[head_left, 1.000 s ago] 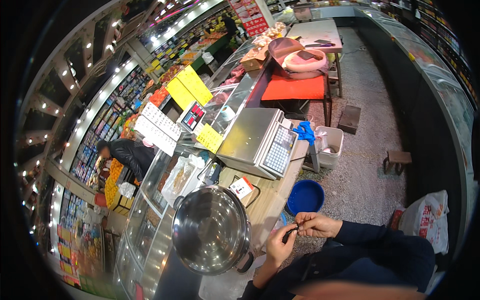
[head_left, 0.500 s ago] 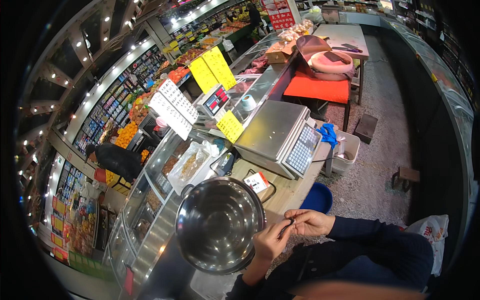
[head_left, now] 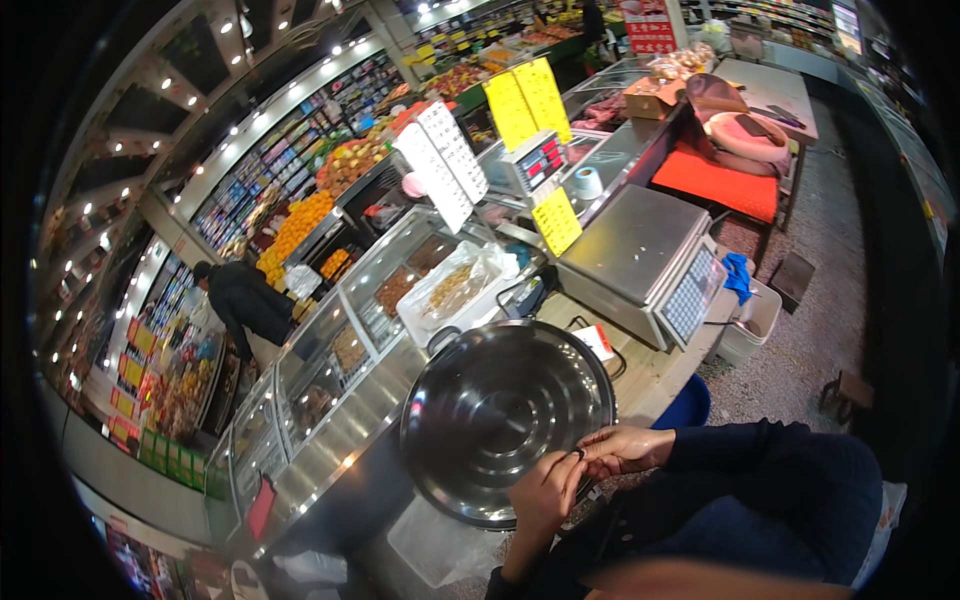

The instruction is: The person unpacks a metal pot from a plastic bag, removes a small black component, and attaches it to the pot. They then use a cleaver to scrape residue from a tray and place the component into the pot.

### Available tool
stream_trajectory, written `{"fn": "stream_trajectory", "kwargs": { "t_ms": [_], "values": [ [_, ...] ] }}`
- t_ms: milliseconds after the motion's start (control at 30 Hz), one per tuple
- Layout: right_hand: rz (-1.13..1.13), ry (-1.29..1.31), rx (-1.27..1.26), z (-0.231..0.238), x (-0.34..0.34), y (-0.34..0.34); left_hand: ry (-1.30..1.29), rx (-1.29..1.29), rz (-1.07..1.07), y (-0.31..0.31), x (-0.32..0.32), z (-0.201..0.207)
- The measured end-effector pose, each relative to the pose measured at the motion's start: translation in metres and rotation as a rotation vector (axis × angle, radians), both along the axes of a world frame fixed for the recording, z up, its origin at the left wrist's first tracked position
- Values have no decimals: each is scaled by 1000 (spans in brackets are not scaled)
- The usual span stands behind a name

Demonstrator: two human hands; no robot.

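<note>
My left hand (head_left: pixel 547 492) and my right hand (head_left: pixel 628 450) meet at the lower right rim of a large shiny metal basin (head_left: pixel 470 400). Both are closed, fingertips pinched together round a small dark thing (head_left: pixel 578 454). It is too small and too covered by fingers to name. The basin stands on the wooden counter and has a loop handle at its far left. Its inside shows bare metal with bright reflections.
Beyond the basin stand a weighing scale (head_left: pixel 630 245) and a white tray (head_left: pixel 415 318) holding bagged food. Glass display cases (head_left: pixel 335 355) run along the left. A clear plastic tub (head_left: pixel 440 545) sits below the basin. A blue bucket (head_left: pixel 690 405) and a white bin (head_left: pixel 762 325) stand right.
The view has swung left, so the counter and basin appear farther right and larger. My hands stay pinched together and now overlap the basin's lower right rim more.
</note>
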State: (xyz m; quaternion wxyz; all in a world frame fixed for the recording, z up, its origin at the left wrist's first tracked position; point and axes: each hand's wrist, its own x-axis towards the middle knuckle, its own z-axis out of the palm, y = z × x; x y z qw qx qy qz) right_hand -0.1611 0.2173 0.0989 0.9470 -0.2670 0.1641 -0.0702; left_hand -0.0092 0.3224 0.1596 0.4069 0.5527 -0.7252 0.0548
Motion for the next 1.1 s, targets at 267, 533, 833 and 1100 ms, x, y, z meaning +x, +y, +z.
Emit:
{"fn": "stream_trajectory", "kwargs": {
  "t_ms": [267,533,833,1100],
  "values": [
    [99,63,-240,6,33,-22,12,17,230,7,11,-17],
    [24,-236,-128,5,42,-27,191,177,423,2,-4,-7],
    [158,-135,276,-15,35,-41,249,210,503,-13,-26,-10],
    [168,-199,267,-26,31,-50,215,237,517,-21,-37,-11]
  ]
}}
